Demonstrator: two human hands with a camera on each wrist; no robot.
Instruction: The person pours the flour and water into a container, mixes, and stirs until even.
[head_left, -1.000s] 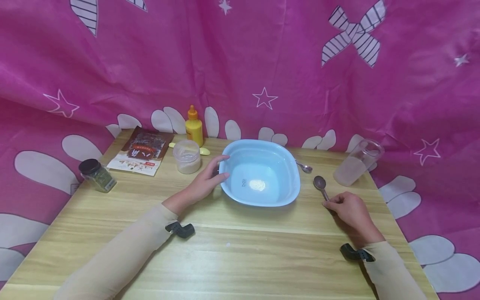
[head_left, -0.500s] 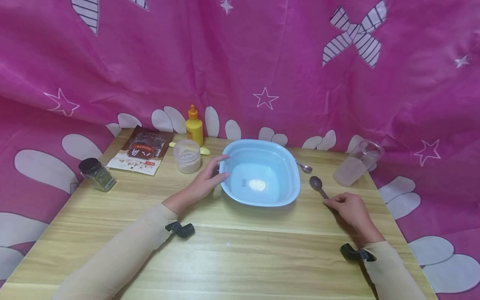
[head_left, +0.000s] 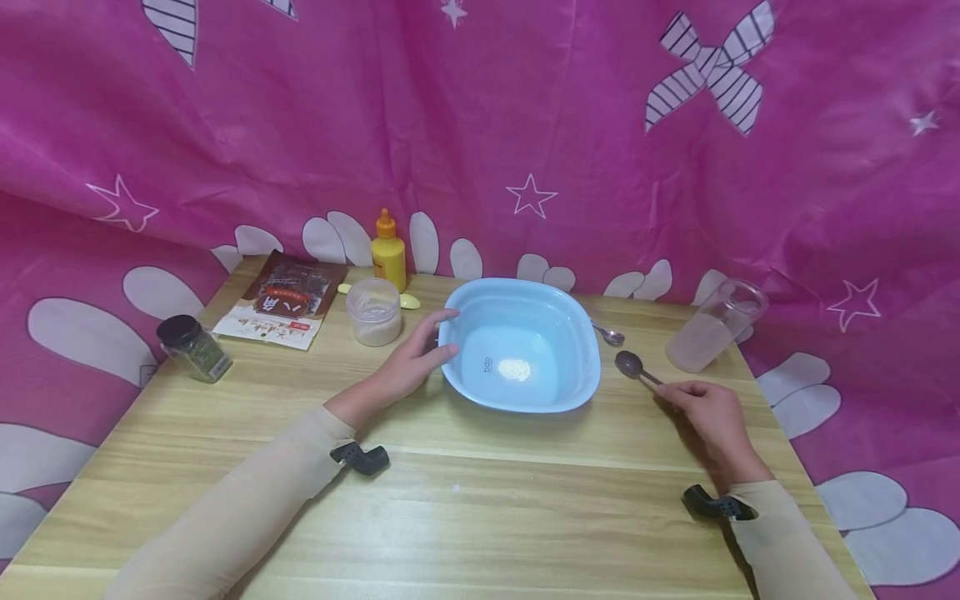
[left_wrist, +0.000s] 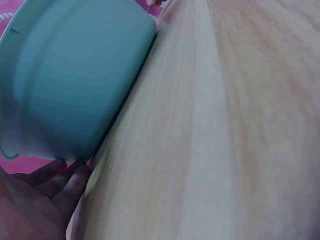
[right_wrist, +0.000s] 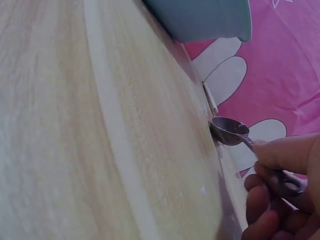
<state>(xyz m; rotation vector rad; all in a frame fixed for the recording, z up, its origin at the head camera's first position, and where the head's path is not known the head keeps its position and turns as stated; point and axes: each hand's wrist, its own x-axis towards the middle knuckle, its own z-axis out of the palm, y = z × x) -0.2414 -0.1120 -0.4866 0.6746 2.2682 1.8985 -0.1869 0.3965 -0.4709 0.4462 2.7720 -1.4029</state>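
A light blue plastic basin [head_left: 522,343] stands mid-table with a small white patch on its bottom. My left hand [head_left: 415,360] holds its left rim, thumb over the edge and fingers against the outer wall; the left wrist view shows the fingers [left_wrist: 55,176] under the basin [left_wrist: 75,80]. My right hand [head_left: 705,415] pinches the handle of a dark metal spoon [head_left: 633,367] just right of the basin, the bowl raised slightly off the wood. The right wrist view shows the spoon [right_wrist: 231,131] pinched by the fingers [right_wrist: 285,155].
On the wooden table [head_left: 465,500]: a yellow squeeze bottle [head_left: 388,252], a small lidded tub [head_left: 373,312], a brown packet [head_left: 281,302], a spice jar [head_left: 193,349], a second spoon [head_left: 609,334] behind the basin, and a clear cup [head_left: 714,326] at the right. Pink cloth hangs behind.
My right hand has picked up the spoon by its handle and carried it up and left toward the basin. The left hand has stayed on the rim.
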